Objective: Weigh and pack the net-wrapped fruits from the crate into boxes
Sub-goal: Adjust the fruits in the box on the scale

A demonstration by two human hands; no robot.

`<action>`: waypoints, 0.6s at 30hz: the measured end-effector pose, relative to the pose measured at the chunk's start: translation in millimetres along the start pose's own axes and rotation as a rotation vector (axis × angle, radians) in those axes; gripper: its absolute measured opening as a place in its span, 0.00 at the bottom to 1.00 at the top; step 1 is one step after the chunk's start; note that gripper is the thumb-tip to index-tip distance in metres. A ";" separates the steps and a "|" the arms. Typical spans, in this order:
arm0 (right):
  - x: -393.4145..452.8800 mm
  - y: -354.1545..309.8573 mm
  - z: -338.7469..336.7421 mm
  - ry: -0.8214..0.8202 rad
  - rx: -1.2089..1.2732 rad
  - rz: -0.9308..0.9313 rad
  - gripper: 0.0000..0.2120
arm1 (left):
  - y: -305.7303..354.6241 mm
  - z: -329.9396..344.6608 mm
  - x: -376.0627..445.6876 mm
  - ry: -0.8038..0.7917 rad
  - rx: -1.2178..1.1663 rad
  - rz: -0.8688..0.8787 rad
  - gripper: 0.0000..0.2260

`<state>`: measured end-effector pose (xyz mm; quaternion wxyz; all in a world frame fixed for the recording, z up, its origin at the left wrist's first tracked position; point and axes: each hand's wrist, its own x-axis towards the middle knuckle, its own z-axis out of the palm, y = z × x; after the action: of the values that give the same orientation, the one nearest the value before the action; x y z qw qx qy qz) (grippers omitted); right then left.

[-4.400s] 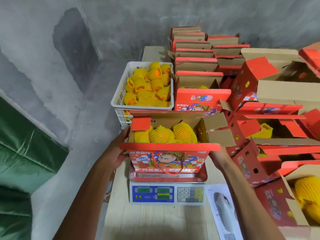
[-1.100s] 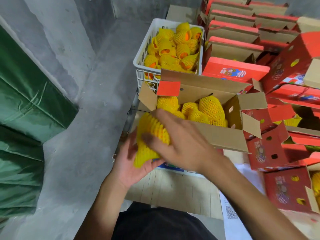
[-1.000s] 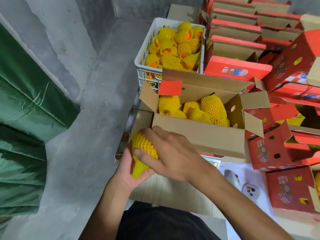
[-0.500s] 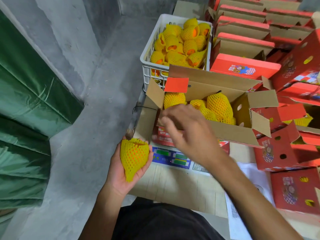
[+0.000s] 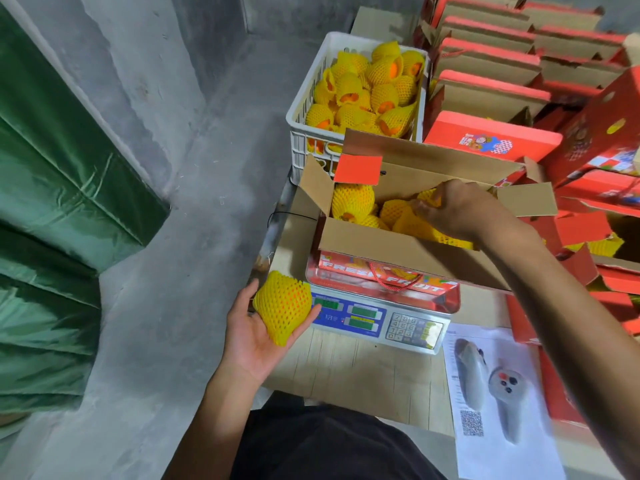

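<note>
wooden table (image 5: 363, 375): one scale (image 5: 381, 317), one open box (image 5: 408, 251), one crate (image 5: 301, 109).

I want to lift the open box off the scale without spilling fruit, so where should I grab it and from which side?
Judging by its pose, take the box by its two short end walls, low down, one hand coming in from each side. The flaps stand open and loose, so they make a poor grip, and the red cord handle hangs on the front only. The right hand is inside it; the left hand holds a fruit.
</note>
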<state>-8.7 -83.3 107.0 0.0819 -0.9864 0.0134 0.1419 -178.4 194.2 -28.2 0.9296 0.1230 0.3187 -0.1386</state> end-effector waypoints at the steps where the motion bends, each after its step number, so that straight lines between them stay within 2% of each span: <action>1: 3.4 2.5 2.4 0.020 -0.025 0.031 0.23 | 0.2 -1.4 0.4 -0.003 -0.003 0.011 0.22; 4: 12.4 10.0 10.0 0.030 -0.022 0.082 0.27 | 2.3 -3.1 0.6 0.023 0.016 0.033 0.17; 7: 23.3 14.5 15.0 0.044 0.011 0.115 0.27 | 2.0 -3.9 1.8 0.028 0.069 0.081 0.15; 9: 29.3 16.2 17.3 0.040 0.003 0.155 0.27 | 0.7 -1.7 2.4 0.031 0.121 0.127 0.19; 14: 38.5 20.7 26.4 0.027 0.075 0.166 0.29 | 0.5 0.2 3.2 0.077 0.129 0.192 0.37; 18: 40.3 23.3 29.0 0.002 0.113 0.160 0.28 | -2.0 1.0 2.5 0.076 0.115 0.172 0.38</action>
<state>20.7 -101.6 64.5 0.1260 -0.9761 0.1000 0.1462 -176.6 191.6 -29.3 0.9167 0.2081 0.3334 -0.0715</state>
